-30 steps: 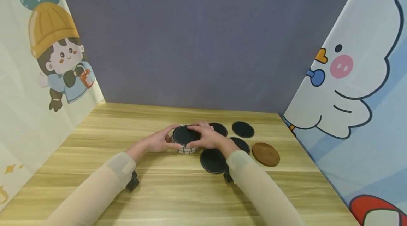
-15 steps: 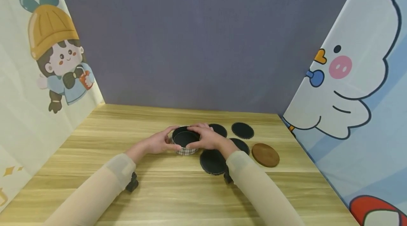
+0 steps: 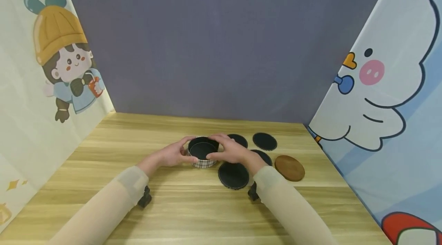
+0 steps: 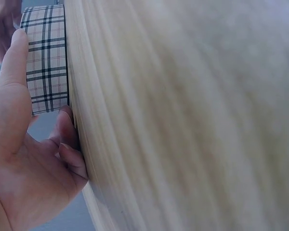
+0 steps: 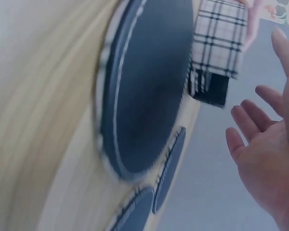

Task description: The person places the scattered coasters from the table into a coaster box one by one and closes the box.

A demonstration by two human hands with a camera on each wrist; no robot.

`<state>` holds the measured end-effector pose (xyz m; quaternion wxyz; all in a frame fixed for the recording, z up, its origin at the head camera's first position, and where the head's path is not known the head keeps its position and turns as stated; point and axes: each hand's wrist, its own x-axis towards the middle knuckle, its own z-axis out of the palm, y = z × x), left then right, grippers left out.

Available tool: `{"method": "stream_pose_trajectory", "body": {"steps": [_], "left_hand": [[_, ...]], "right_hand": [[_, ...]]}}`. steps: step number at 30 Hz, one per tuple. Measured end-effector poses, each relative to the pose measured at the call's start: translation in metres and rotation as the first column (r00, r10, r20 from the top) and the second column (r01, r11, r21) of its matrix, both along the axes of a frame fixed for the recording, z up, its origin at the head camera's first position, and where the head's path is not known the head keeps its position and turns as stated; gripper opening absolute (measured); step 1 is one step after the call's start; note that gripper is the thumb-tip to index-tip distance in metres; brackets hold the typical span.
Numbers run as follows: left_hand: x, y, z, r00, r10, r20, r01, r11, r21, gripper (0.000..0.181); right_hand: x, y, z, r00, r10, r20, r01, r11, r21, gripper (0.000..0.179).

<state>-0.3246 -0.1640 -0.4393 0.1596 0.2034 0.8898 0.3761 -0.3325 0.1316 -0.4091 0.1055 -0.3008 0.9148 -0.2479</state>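
A round plaid coaster holder (image 3: pixel 204 163) stands on the wooden table in the head view, its top open. Inside, below the rim, lies a black round coaster (image 3: pixel 203 151). My left hand (image 3: pixel 171 155) holds the holder from the left, thumb along the plaid wall (image 4: pixel 47 62) in the left wrist view. My right hand (image 3: pixel 230 150) hovers at the holder's right side. In the right wrist view its fingers (image 5: pixel 253 120) are spread and apart from the holder, whose wall has a cut-out notch.
Several black coasters lie flat right of the holder, the nearest coaster (image 3: pixel 233 176) in front of my right wrist and another coaster (image 3: pixel 264 141) farther back. A brown round disc (image 3: pixel 289 168) lies to their right. A grey panel (image 3: pixel 214 45) rises behind the table (image 3: pixel 193 206).
The black coaster has sunk from the holder's top down inside it. My right hand has since loosened and shifted slightly right, off the holder. My left hand has stayed in place.
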Motion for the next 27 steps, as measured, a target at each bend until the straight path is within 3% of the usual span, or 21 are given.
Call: {"method": "stream_pose_trajectory", "body": {"steps": [5,9,18,27], "left_hand": [[-0.001,0.002,0.002,1.0,0.005,0.002,-0.006,1.0,0.023,0.106],[-0.002,0.002,0.001,1.0,0.006,-0.003,-0.006,1.0,0.024,0.106],[-0.001,0.001,0.0,1.0,0.007,-0.012,-0.007,1.0,0.017,0.106],[0.002,0.002,0.004,1.0,0.0,-0.004,0.0,1.0,0.026,0.106]], "right_hand": [[0.011,0.029,0.012,1.0,0.001,0.014,0.001,0.994,-0.109,0.079],[0.023,0.052,0.014,1.0,0.024,0.016,-0.021,0.99,-0.142,0.07],[0.05,0.085,-0.003,0.994,0.078,0.076,-0.071,0.994,-0.085,0.061],[0.061,0.099,-0.015,0.987,0.12,0.107,-0.122,0.992,0.019,0.053]]}}
